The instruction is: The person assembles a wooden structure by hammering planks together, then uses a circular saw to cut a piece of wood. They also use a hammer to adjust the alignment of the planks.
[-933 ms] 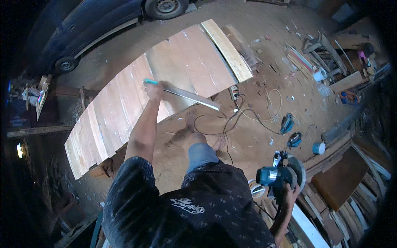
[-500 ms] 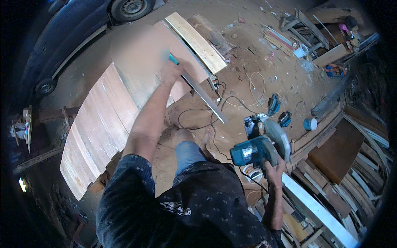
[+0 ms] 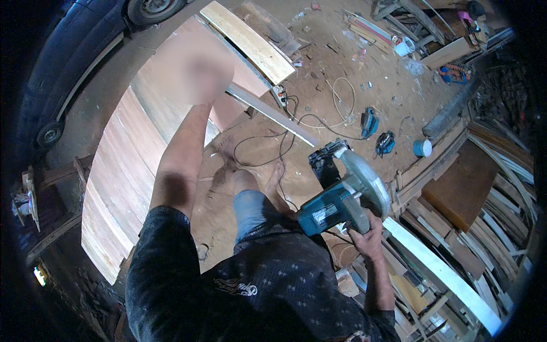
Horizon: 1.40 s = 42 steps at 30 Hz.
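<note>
Our right hand [image 3: 367,232] is wrapped round the rear handle of a teal circular saw [image 3: 327,210], a firm hold; the saw is up off the plank panel [image 3: 128,162], out past its near edge and over on our right. Our left hand [image 3: 208,80] is over the panel, toward its right end; it's blurred, so we can't tell how the fingers close. A long metal strip [image 3: 276,113] runs out from beside that hand, crosses the near edge not far from the near right corner, and ends close to the saw's base plate in our view. Along the panel's right end we see a pale plank [image 3: 248,43]. Just off the near right corner: power strip [image 3: 280,96], dark cables [image 3: 256,165] looping over the dirt. Farther right, two teal tools [image 3: 369,122] and a tub [image 3: 422,148] on the ground. Dark vehicle [image 3: 74,62] beyond the far edge.
</note>
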Motion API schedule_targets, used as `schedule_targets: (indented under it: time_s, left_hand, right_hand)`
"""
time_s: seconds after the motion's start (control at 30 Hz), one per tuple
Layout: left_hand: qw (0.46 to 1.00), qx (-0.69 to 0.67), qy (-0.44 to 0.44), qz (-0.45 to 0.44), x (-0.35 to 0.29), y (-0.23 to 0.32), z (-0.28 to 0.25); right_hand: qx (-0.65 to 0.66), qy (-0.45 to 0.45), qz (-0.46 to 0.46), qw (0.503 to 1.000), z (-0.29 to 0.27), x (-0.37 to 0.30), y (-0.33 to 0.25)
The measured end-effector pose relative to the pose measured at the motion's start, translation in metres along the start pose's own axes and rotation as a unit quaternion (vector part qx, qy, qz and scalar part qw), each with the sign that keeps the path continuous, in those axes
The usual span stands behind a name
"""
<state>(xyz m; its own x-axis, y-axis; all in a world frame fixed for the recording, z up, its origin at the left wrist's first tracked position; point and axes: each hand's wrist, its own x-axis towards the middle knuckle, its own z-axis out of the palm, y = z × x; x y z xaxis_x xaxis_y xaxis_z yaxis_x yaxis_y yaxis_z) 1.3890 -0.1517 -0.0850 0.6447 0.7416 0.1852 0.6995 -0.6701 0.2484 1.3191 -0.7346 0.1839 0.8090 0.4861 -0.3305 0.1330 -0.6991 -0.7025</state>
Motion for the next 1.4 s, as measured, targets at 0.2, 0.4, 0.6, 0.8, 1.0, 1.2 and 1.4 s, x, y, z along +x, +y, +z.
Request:
schedule_targets:
  time_s: [0.2,0.4,0.6,0.8,1.0,1.2,1.4]
  left_hand:
    - [1.000,0.002,0.015,-0.011,-0.002,-0.004,0.013]
    - [0.999,-0.036,-0.004,-0.014,-0.004,0.006,-0.002]
    - [0.998,-0.043,-0.020,-0.029,-0.003,0.012,-0.008]
    - [0.998,-0.037,-0.032,-0.042,-0.001,0.011,-0.004]
    - [0.998,-0.025,-0.039,-0.044,-0.004,0.014,-0.010]
    - [0.998,-0.024,-0.022,-0.051,-0.001,0.008,-0.003]
    - [1.000,-0.010,0.008,-0.017,-0.004,0.012,-0.007]
  right_hand:
    - [-0.043,-0.060,-0.034,0.997,-0.001,0.007,-0.010]
    - [-0.045,-0.091,-0.060,0.993,0.018,0.023,-0.004]
    - [-0.048,-0.089,-0.079,0.992,0.023,0.030,-0.010]
    - [-0.037,-0.071,-0.095,0.992,0.028,0.035,-0.014]
    - [-0.024,-0.080,-0.080,0.993,0.033,0.041,-0.024]
    - [-0.022,-0.087,-0.081,0.993,0.036,0.046,-0.023]
    - [-0.052,-0.073,-0.119,0.989,0.040,0.058,-0.039]
